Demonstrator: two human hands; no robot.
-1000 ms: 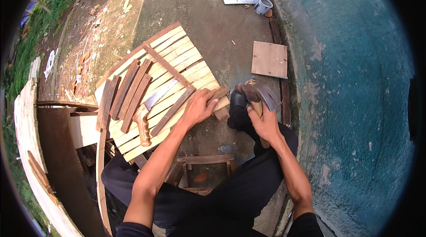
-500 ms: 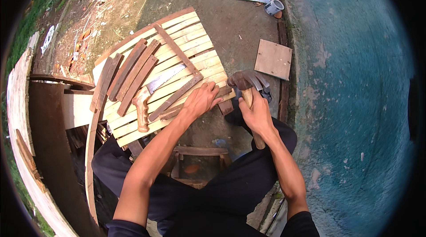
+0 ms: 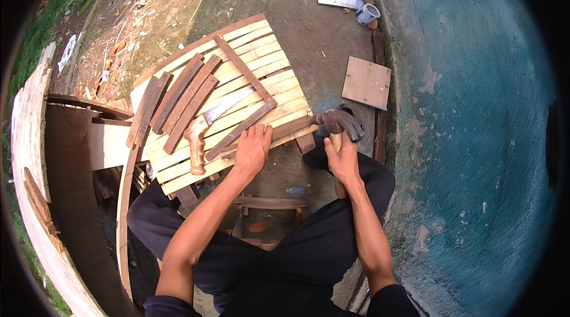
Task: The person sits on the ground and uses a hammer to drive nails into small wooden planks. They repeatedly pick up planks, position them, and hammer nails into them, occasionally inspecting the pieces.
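My right hand (image 3: pixel 343 159) is wrapped round the wooden handle of a claw hammer (image 3: pixel 336 122). The hammer's face is at the right end of a brown wooden strip (image 3: pixel 292 130), touching it or very close; I cannot tell which. That strip lies along the near edge of a slatted wooden tabletop (image 3: pixel 284 82). Over its left part my left hand (image 3: pixel 254 149) is closed, fingers curled across the top. Just beyond lie two brown strips meeting at a corner (image 3: pixel 270 103). A handsaw (image 3: pixel 199 139) with a carved wooden handle rests left of them.
Several brown wood strips (image 3: pixel 191 106) lie side by side on the tabletop's left half. A square board (image 3: pixel 366 82) and a paint can (image 3: pixel 367 14) are on the ground by a blue wall (image 3: pixel 463 139). Dark wooden panels (image 3: pixel 70 174) stand at the left. A low wooden frame (image 3: pixel 270 202) is between my legs.
My left hand has slid left along the strip, uncovering more of its right part. The hammer head has come nearer to me and against or close to the strip's end. The view has shifted slightly.
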